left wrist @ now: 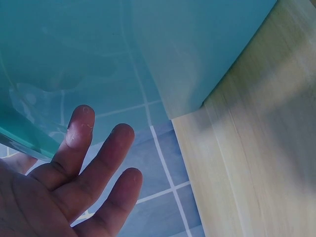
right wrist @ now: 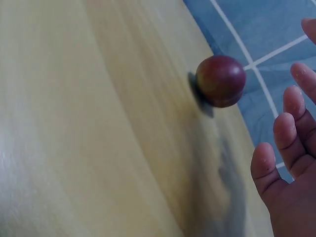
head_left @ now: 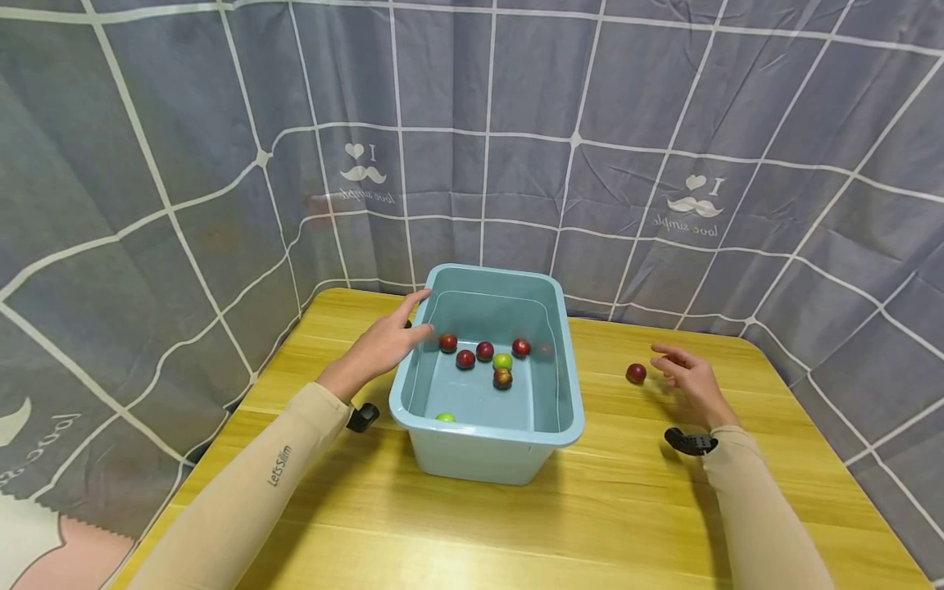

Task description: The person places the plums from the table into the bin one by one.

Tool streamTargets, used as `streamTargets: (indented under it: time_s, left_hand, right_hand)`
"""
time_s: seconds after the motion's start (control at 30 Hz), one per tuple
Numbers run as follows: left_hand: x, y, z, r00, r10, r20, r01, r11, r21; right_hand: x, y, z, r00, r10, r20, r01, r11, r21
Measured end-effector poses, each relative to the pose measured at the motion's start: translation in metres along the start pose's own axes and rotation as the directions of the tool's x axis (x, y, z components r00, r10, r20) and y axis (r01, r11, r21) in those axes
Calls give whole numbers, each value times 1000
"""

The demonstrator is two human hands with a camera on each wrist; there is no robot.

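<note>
A light-blue plastic bin (head_left: 483, 459) stands in the middle of the wooden table. Several dark red plums (head_left: 465, 359) lie on its floor, along with a green fruit (head_left: 502, 361); another green fruit (head_left: 445, 417) shows partly behind the near rim. My left hand (head_left: 383, 340) is at the bin's left rim, thumb and index finger at the edge, while its other fingers (left wrist: 101, 173) hang loosely spread beside the outer wall. To the right, a single plum (right wrist: 221, 80) rests on the table. My right hand (head_left: 689, 378) hovers just right of it, fingers slightly bent, apart from the fruit.
A grey curtain (head_left: 531, 180) with white grid lines surrounds the table (head_left: 413, 524) at the back and sides. Each wrist carries a black device, one of them the right wrist device (head_left: 690, 442). The bin's walls rise well above the fruit inside.
</note>
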State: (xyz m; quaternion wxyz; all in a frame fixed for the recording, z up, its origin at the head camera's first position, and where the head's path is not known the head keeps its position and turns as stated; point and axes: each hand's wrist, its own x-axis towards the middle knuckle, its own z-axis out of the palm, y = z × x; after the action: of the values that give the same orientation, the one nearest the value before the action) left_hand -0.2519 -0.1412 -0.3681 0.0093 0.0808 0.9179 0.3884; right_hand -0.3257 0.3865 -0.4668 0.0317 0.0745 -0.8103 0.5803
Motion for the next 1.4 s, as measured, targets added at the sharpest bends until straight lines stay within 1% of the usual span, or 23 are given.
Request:
streamTargets:
  time_s: [0.07,0.13,0.17,0.33,0.43,0.67,0.73,0.97,1.07,1.4]
  left_hand:
    - [0,1,0,1000,-1,1,1,1000,-4]
    - [-1,1,0,1000,-1,2,1,1000,-7]
    - [-1,1,0,1000,-1,2,1,1000,-7]
    - [0,2,1,1000,0,4,0,1000,-1]
    - [-1,3,1,1000,-2,4,2,1000,-3]
    - [1,3,0,1000,-8,9,8,1000,-10]
    - [1,3,0,1000,-11,9,11,1000,-8]
    - [0,1,-1,1000,-5,7,5,1000,-15]
    - [0,1,-1,1000,0,7,1,1000,-17]
    - [0,2,-1,1000,2,8,-2,1000,-24]
  right_hand:
    - [1,3,1,1000,15,1,-15,999,32]
    - [2,7,2,999,36,1,-36,998,45]
    - [2,8,2,999,50,1,-50,998,35]
    - [2,15,3,996,88,-7,-88,991,-103]
    - [3,17,4,997,81,-6,-81,984,-158]
    - [2,22,9,993,119,-24,-121,982,-144]
    - [2,22,10,992,123,-17,-125,980,-152]
    - [4,21,14,989,146,-12,-145,961,-237]
    - [5,22,14,989,146,-14,-145,956,-254]
    - [6,24,15,988,152,-19,-152,958,-244]
